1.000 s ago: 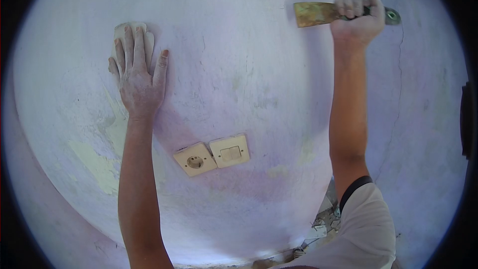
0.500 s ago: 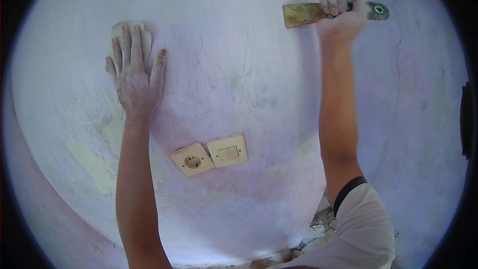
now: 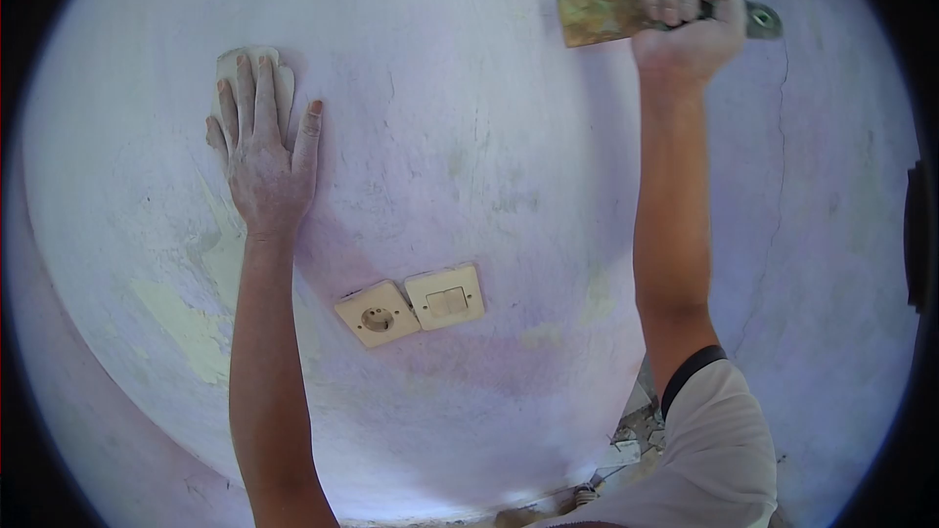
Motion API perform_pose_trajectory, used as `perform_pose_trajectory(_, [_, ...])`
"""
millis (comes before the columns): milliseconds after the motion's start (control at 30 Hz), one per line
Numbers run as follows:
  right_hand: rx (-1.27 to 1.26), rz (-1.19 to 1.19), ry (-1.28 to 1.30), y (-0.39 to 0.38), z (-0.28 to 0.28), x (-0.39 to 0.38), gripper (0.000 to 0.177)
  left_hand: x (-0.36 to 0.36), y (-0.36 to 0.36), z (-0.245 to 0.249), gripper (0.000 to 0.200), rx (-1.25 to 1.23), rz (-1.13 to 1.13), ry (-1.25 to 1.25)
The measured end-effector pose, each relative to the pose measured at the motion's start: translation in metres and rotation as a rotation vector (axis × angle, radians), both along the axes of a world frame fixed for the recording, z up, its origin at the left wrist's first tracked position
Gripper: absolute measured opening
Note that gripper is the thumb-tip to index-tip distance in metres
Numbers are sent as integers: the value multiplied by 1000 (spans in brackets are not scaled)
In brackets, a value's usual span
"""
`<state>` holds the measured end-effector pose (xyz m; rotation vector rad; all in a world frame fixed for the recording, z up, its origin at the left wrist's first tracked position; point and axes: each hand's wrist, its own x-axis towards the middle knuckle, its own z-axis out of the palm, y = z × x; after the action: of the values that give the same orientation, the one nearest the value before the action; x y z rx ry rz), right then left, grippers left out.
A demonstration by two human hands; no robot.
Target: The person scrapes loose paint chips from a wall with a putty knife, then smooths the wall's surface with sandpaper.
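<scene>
My left hand (image 3: 266, 171) is spread flat against the wall (image 3: 440, 137), its fingers over a pale, thin pad (image 3: 284, 88) that lies between them and the surface. Dust whitens the back of this hand. Up on the right, my right hand (image 3: 690, 34) is wrapped around the dark green handle of a putty knife (image 3: 599, 20). The broad, stained blade points left, near the wall's right edge, and the handle's holed end sticks out past my thumb.
A cream wall socket (image 3: 377, 313) and a light switch (image 3: 447, 298) sit low between my arms. Peeled paint patches (image 3: 181, 323) mark the wall's left side. Rubble (image 3: 636, 435) lies below, near my right sleeve. A cracked bluish wall (image 3: 782, 186) stands at right.
My right hand has shifted slightly up and to the right, carrying the putty knife. My left hand stays nearly in place on the pad.
</scene>
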<state>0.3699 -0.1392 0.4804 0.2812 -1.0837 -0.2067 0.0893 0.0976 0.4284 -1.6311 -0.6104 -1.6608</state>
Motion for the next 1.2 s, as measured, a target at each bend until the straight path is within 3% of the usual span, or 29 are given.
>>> perform_pose_trajectory(100, [98, 73, 29, -15, -7, 2, 30, -1, 2, 1, 66, 9, 18, -1])
perform_pose_trajectory(233, [-92, 7, 186, 15, -1, -19, 29, -2, 3, 0, 66, 19, 7, 4])
perform_pose_trajectory(433, [79, 86, 88, -9, -7, 1, 30, -2, 3, -1, 66, 28, 2, 6])
perform_pose_trajectory(533, [-77, 38, 211, 18, 2, -17, 29, -2, 3, -1, 66, 24, 8, 13])
perform_pose_trajectory(633, [-94, 69, 97, 9, -3, -13, 28, -2, 2, -1, 66, 24, -20, 9])
perform_pose_trajectory(733, [72, 149, -33, -11, -8, 15, 25, -3, 2, -1, 68, 36, -7, 4])
perform_pose_trajectory(833, [-64, 24, 188, 23, 2, -6, 29, -3, 3, -1, 66, 31, 0, 14])
perform_pose_trajectory(967, [-65, 7, 53, 5, -4, -8, 26, -2, 3, -2, 66, 26, -4, 9])
perform_pose_trajectory(1067, [92, 93, 16, -13, -7, 7, 25, -3, 3, -1, 66, 30, 4, 4])
perform_pose_trajectory(1200, [-71, 2, 182, 20, 0, -8, 25, -3, 4, -3, 66, 29, 0, 9])
